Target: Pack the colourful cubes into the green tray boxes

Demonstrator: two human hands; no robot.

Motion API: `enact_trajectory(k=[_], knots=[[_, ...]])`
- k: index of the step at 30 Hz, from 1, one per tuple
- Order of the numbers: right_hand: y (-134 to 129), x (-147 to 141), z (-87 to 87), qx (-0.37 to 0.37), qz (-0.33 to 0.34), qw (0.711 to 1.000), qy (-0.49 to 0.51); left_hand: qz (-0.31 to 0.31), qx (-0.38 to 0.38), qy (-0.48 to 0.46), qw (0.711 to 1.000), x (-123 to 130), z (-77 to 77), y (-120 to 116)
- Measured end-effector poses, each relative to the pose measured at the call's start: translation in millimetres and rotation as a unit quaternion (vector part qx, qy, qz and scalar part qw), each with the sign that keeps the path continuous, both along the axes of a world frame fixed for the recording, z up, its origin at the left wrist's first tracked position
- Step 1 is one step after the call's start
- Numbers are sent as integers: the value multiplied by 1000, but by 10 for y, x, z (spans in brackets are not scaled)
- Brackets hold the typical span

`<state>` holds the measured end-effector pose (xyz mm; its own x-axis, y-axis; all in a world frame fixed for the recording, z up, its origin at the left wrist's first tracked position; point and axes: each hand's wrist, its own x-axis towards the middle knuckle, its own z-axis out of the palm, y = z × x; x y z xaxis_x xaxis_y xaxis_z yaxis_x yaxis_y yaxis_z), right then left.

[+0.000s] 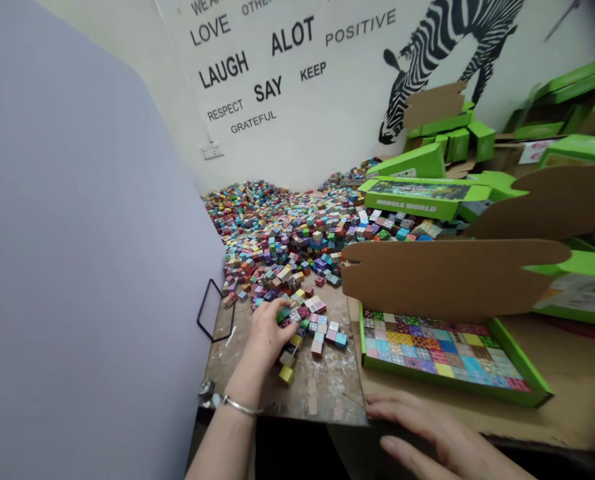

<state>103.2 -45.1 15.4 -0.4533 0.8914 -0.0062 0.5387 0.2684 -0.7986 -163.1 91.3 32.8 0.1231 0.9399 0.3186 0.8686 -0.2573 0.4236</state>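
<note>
My left hand [266,333] reaches into the near edge of a heap of small patterned cubes [297,247]. Its thumb and fingers are curved but apart, beside several loose cubes [300,313]; whether the fingertips touch any is unclear. A yellow cube [286,375] lies just below the thumb. My right hand [427,427] hovers at the table's front edge, fingers stretched out and holding nothing. Above it sits an open green box [452,393] filled with rows of the patterned cubes [437,347]. Its brown cardboard lid [452,277] stands raised behind.
More green boxes [412,197] and cardboard flaps [557,200] are piled at the right and back. A pale panel [92,233] rises along the left. A black-edged frame [210,310] leans near it. Several cubes [322,330] lie grouped on the worn tabletop [322,390].
</note>
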Motion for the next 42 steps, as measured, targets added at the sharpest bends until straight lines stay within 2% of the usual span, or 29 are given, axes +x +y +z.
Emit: enact_trajectory(k=[3, 8, 11, 15, 19, 22, 28, 33, 38, 42], knots=[[2, 43, 98, 13, -17, 1000, 6, -65, -1, -6, 998, 285, 91, -82], [188, 325, 278, 83, -111, 990, 2, -221, -18, 26, 975, 987, 168, -181], [389, 513, 238, 129, -158, 979, -11, -255, -37, 91, 962, 1310, 100, -110], [657, 623, 57, 164, -184, 968, -38, -279, -42, 114, 953, 1514, -23, 46], [857, 596, -87, 140, -177, 971, -83, -302, -45, 115, 945, 1542, -89, 129], [948, 564, -149, 124, -181, 970, -109, -292, -39, 96, 951, 1472, -117, 97], [1016, 546, -199, 133, -170, 970, -112, -210, 2, 14, 978, 1229, -247, -149], [1038, 499, -195, 130, -152, 973, -117, -147, 39, -33, 988, 1227, -420, -306], [1068, 426, -246, 158, -152, 971, -97, -154, 42, -41, 986, 1296, -544, -333], [1076, 399, -232, 140, -171, 970, -103, -155, 48, -42, 986, 1300, -600, -324]])
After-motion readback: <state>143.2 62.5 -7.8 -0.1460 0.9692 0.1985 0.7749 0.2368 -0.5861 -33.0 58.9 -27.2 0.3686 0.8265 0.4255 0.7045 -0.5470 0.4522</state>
